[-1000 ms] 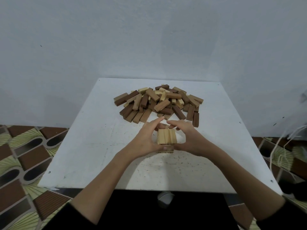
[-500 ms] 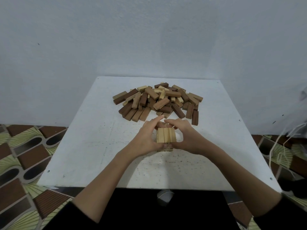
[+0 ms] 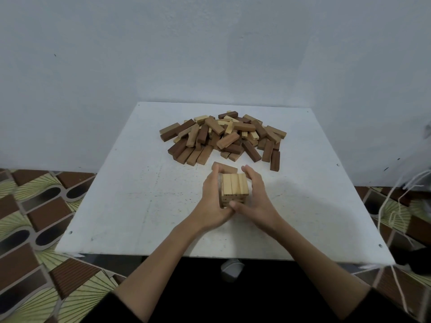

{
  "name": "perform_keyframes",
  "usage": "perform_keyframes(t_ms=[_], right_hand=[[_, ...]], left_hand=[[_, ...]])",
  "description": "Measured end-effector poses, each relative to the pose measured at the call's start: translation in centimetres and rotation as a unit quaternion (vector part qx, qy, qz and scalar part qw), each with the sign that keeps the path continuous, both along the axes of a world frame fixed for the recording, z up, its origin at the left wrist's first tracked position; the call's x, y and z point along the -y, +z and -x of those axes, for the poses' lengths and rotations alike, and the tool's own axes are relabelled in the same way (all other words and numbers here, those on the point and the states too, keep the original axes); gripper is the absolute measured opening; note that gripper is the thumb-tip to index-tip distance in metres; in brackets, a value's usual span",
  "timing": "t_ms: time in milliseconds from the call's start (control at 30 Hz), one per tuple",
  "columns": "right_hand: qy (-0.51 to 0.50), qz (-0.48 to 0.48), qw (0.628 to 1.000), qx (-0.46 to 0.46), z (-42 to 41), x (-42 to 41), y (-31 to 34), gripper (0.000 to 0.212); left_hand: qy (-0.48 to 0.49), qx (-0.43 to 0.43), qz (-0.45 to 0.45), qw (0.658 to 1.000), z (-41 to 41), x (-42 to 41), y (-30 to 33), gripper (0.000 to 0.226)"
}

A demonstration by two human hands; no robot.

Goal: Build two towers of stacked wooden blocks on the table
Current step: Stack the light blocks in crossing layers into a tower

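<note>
Because the short tower (image 3: 234,191) is only loose pale blocks laid in crossed layers, it will likely shift or topple under a sideways knock, though each block looks light, stiff and smooth; it is best steadied by its flat side faces; the left hand (image 3: 211,201) and right hand (image 3: 256,199) flank it near the middle of the white table (image 3: 130,194), fingers fairly straight, pressing rather than clutching; its top shows three light blocks side by side; the loose pile (image 3: 224,138) of brown and pale blocks lies behind.
</note>
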State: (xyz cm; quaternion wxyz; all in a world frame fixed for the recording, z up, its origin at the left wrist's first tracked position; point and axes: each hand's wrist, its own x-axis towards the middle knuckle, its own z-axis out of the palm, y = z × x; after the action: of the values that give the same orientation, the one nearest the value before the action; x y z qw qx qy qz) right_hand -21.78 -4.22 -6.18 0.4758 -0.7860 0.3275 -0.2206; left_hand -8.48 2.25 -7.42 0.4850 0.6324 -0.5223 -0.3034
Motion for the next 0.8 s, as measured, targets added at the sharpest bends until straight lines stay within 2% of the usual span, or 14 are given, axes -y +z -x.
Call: perform_keyframes(t_ms=[267, 800], right_hand=[[-0.033, 0.039, 0.999, 0.018, -0.4, -1.0, -1.1, 0.102], [-0.005, 0.070, 0.998, 0.003, -0.7, -0.5, -2.5, 0.102]], left_hand=[[0.039, 0.012, -0.068, 0.997, 0.5, 0.0, -2.5, 0.101], [0.031, 0.036, -0.086, 0.995, 0.7, -0.2, -2.3, 0.107]])
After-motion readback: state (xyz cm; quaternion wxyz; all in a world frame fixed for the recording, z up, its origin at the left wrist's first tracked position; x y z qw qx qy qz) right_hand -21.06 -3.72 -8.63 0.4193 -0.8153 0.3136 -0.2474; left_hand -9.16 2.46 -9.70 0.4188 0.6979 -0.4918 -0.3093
